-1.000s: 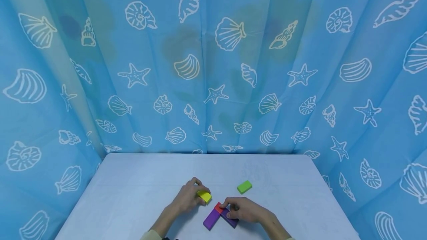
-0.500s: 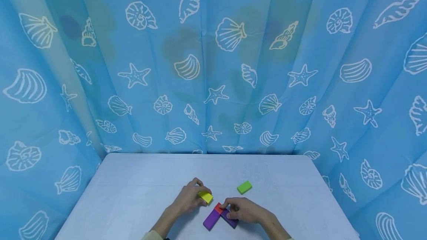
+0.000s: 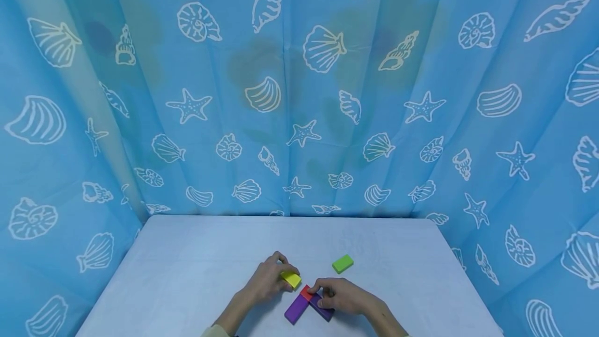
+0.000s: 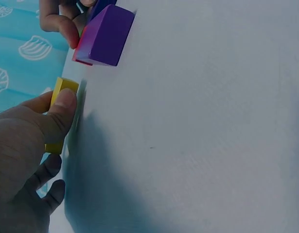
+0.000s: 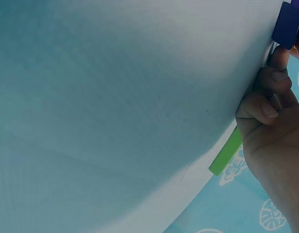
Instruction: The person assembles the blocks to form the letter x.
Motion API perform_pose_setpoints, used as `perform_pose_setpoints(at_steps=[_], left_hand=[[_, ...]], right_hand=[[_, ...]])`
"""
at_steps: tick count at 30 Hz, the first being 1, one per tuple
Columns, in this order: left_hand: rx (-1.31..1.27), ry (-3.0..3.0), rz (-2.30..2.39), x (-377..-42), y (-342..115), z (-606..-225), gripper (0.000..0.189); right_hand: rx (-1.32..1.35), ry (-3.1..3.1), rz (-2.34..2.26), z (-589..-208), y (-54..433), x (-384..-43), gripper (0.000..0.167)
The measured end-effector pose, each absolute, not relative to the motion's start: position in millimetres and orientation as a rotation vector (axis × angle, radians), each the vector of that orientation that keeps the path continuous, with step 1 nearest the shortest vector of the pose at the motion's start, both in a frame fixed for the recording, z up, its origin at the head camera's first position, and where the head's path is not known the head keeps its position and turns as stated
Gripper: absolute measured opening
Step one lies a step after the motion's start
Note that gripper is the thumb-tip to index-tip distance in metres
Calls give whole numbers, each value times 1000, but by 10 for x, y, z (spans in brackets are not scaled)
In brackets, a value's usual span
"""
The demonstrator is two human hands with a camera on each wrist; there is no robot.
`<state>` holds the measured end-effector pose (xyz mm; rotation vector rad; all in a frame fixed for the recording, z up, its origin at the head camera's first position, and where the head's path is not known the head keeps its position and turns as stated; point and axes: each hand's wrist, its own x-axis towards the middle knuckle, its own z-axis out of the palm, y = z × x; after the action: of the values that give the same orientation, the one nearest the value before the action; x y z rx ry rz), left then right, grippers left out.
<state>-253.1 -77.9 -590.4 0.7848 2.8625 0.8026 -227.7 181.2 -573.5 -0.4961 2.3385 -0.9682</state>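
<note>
My left hand (image 3: 268,281) pinches a yellow block (image 3: 292,279) between thumb and fingers, just left of a V of blocks. In the left wrist view, the thumb lies across the yellow block (image 4: 55,146), above its shadow. The V has a red block (image 3: 305,292) at its tip, a purple block (image 3: 297,309) as the left leg and a dark blue block (image 3: 325,312) as the right leg. My right hand (image 3: 344,294) holds the dark blue block, thumb on it and index fingertip at the red block. The right hand partly covers both of these blocks.
A green block (image 3: 343,263) lies apart, farther back on the white table (image 3: 201,248). A blue curtain (image 3: 299,92) with white shell prints hangs behind the table and along both sides.
My left hand has shifted slightly right and nearer with the yellow block, closer to the red block. The right hand and the other blocks stay in place.
</note>
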Motion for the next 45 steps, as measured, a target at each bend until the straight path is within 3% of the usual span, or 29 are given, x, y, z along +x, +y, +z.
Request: perform_pose_setpoints(at_steps=[45], left_hand=[[789, 2864, 704, -2493, -663, -5956, 32]], right_hand=[[-459, 2369, -951, -5753, 1809, -2267, 21]])
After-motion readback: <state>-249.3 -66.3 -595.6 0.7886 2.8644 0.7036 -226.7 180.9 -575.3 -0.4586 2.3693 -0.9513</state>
